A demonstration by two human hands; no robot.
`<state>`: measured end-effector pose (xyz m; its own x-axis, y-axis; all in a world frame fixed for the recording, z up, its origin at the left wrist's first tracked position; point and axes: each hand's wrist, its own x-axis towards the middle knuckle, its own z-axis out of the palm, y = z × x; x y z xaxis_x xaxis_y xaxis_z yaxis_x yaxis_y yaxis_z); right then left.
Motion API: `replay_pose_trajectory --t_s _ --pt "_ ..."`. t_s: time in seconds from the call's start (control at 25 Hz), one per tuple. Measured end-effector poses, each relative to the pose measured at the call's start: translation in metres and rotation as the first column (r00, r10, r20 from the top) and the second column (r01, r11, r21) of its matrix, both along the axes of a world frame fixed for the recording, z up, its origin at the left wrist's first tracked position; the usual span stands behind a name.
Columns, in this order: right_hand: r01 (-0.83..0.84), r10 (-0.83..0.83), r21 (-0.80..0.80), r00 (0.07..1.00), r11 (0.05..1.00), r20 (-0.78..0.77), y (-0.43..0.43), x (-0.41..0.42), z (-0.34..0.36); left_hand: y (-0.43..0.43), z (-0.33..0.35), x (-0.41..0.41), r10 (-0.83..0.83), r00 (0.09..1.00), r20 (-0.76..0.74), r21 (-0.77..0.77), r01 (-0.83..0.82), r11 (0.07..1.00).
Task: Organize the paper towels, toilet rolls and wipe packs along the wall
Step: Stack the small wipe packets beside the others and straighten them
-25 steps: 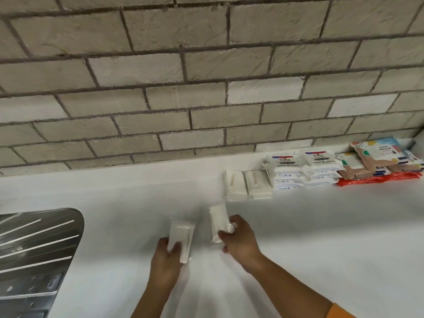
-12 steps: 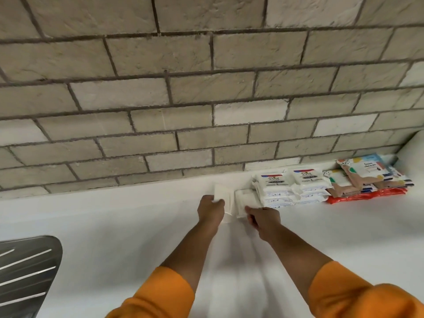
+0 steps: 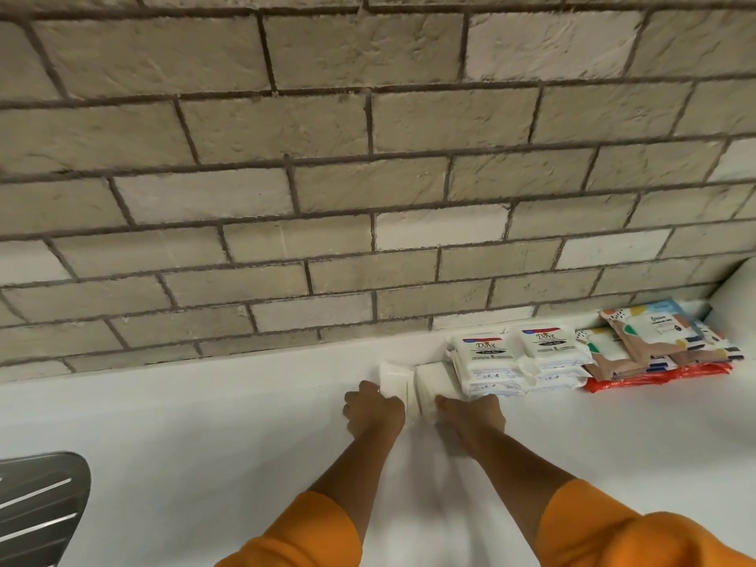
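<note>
Two small plain white packs lie side by side on the white counter [image 3: 204, 423] near the brick wall [image 3: 368, 178]. My left hand [image 3: 374, 411] grips the near end of the left white pack [image 3: 393, 380]. At the near end of the right white pack [image 3: 433, 380] my right hand [image 3: 470, 415] holds on with curled fingers. Just right of them two stacks of white Dove wipe packs [image 3: 487, 358] [image 3: 546, 347] stand against the wall. Further right lie patterned wipe packs [image 3: 654, 333] on top of a red pack [image 3: 654, 380].
A ribbed steel sink drainer [image 3: 41, 505] shows at the lower left edge. A white side wall [image 3: 736, 284] closes the counter at the far right, behind the patterned packs. My orange sleeves [image 3: 613, 534] fill the bottom of the view.
Both hands carried a small white pack each from mid-counter up to the wall, onto the spot left of the Dove stacks. Since half a second ago they have barely moved.
</note>
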<state>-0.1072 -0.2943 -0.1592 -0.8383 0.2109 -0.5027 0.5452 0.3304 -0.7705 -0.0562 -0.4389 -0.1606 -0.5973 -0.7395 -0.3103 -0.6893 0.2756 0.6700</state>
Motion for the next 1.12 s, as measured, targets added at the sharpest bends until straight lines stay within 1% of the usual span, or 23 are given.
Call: replay_pose_trajectory --t_s 0.12,0.2,0.24,0.36,0.44,0.52,0.6,0.72,0.92,1.12 --pt "-0.009 0.008 0.04 1.0 0.999 0.011 -0.004 0.0 0.004 0.005 0.005 -0.008 0.028 0.999 0.035 0.005 -0.028 1.0" --pt "-0.034 0.031 0.091 0.999 0.995 0.029 -0.01 0.0 0.005 0.007 0.009 -0.014 0.042 0.998 0.049 0.052 -0.045 0.998" --pt "-0.055 0.052 0.092 0.998 0.994 0.036 -0.011 -0.001 0.004 0.007 0.01 -0.017 0.051 0.997 0.059 0.085 -0.056 0.995" --pt "-0.046 0.047 -0.013 0.999 0.999 0.028 -0.007 -0.007 -0.002 -0.001 0.012 -0.024 0.091 0.993 0.071 0.218 -0.105 0.97" --pt "-0.031 0.032 -0.018 0.999 0.999 0.028 -0.006 -0.009 -0.006 -0.006 0.014 -0.028 0.104 0.993 0.05 0.321 -0.115 0.94" --pt "0.004 -0.003 -0.023 0.999 1.0 0.052 -0.01 -0.008 -0.007 -0.007 0.019 -0.031 0.092 0.994 0.055 0.378 -0.106 0.92" --pt "0.032 -0.03 -0.018 0.997 0.999 0.068 -0.013 -0.006 -0.007 -0.007 0.02 -0.034 0.061 0.996 0.072 0.394 -0.085 0.915" --pt "0.037 -0.037 -0.001 0.998 0.999 0.056 -0.01 -0.007 -0.003 -0.006 0.019 -0.033 -0.001 0.996 0.092 0.373 -0.034 0.927" --pt "0.052 -0.038 -0.104 0.991 0.993 0.125 -0.012 -0.005 0.004 -0.007 0.015 -0.024 -0.046 0.995 0.087 0.341 0.014 0.94" --pt "-0.069 0.086 -0.126 0.987 0.99 0.135 -0.016 0.005 0.002 -0.017 0.008 -0.007 -0.05 0.999 0.022 0.339 0.039 0.94"
